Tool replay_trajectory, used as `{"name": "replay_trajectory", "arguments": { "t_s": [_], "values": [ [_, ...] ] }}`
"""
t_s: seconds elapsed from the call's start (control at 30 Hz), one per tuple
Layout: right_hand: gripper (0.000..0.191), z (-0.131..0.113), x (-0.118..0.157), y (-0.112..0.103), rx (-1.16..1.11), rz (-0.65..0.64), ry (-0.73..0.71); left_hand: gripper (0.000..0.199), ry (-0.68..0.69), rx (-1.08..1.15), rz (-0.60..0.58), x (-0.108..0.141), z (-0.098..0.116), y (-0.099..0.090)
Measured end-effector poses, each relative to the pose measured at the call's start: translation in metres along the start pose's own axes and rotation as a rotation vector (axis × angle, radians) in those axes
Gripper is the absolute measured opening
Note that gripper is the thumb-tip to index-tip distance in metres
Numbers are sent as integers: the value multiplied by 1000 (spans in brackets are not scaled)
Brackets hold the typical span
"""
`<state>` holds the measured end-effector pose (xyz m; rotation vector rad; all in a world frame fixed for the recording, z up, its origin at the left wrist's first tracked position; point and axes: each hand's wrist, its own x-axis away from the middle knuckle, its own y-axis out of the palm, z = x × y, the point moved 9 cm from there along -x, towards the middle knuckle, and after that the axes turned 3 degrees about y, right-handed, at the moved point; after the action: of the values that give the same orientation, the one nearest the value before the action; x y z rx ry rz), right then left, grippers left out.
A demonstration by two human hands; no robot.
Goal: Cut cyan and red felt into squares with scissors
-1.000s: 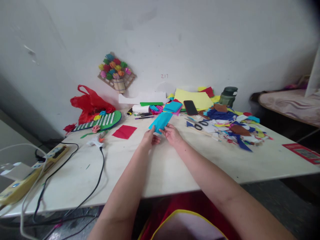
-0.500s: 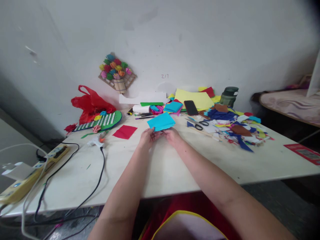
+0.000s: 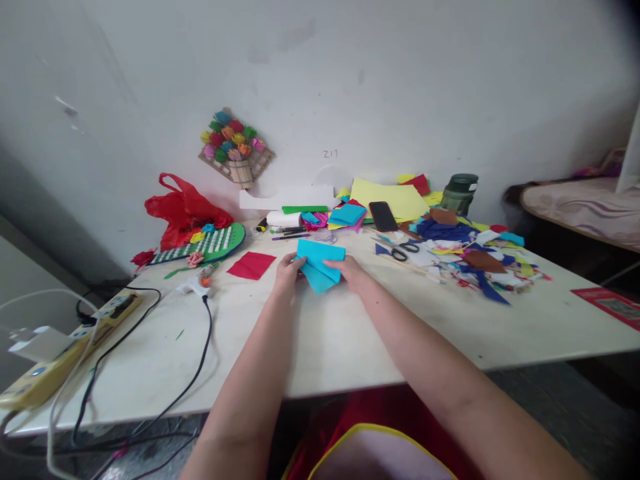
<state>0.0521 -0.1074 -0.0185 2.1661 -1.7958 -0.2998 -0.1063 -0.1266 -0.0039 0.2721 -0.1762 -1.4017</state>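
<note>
A blue sheet of crepe paper [image 3: 319, 257] is held between my two hands above the middle of the table, with a folded flap whose point hangs toward me. My left hand [image 3: 289, 270] pinches its left edge. On the right edge, my right hand [image 3: 349, 269] grips the paper with the thumb on top. A red paper square [image 3: 251, 265] lies flat to the left of my hands. Scissors [image 3: 400, 248] with dark handles rest to the right, beside thin wooden sticks [image 3: 417, 269].
Left are a glue gun [image 3: 197, 283] with its cord, a yellow power strip [image 3: 70, 360], a red plastic bag [image 3: 185, 210] and a green craft board [image 3: 227, 243]. A phone [image 3: 383, 217] and yellow paper [image 3: 390, 195] lie behind. Paper scraps [image 3: 475, 257] and a bottle [image 3: 459, 193] are right.
The blue paper was a flat sheet tilted away from me; now it is folded, with a point toward me. Both thumbs have come onto its front, and my hands stay in nearly the same place.
</note>
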Motion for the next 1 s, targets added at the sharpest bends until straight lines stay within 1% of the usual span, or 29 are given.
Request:
{"name": "replay_trajectory", "arguments": {
  "t_s": [0.07,0.13,0.2,0.27,0.37,0.5,0.6,0.7,0.77,0.83,0.9,1.0],
  "values": [
    [38,2,0,-1,14,16,-9,55,2,25,2,0,-2,3],
    [39,2,-1,-3,-22,55,-26,59,-28,76,-20,0,-7,8],
    [39,1,-2,-8,-89,108,-47,56,-63,123,-55,0,-10,14],
    [38,-2,-2,-11,-172,151,-69,51,-82,149,-66,1,-11,17],
    [33,-5,-3,-19,-289,216,-88,37,-86,151,-50,1,-11,16],
    [29,-4,-4,-29,-386,284,-62,20,-61,149,-23,0,-10,11],
    [30,-5,-5,-34,-415,307,-85,21,-32,166,29,0,-7,8],
    [31,-7,-4,-31,-405,292,-130,33,-45,184,-7,4,-6,17],
    [30,-8,-2,-25,-371,265,-151,40,-56,131,-54,8,-7,26],
    [30,-8,-1,-20,-330,255,-154,43,-29,16,-66,10,-7,29],
    [29,-7,1,-17,-303,263,-153,43,26,-124,-43,10,-5,27],
    [28,-7,2,-20,-286,296,-160,43,118,-308,6,7,-1,21]
  ]
}}
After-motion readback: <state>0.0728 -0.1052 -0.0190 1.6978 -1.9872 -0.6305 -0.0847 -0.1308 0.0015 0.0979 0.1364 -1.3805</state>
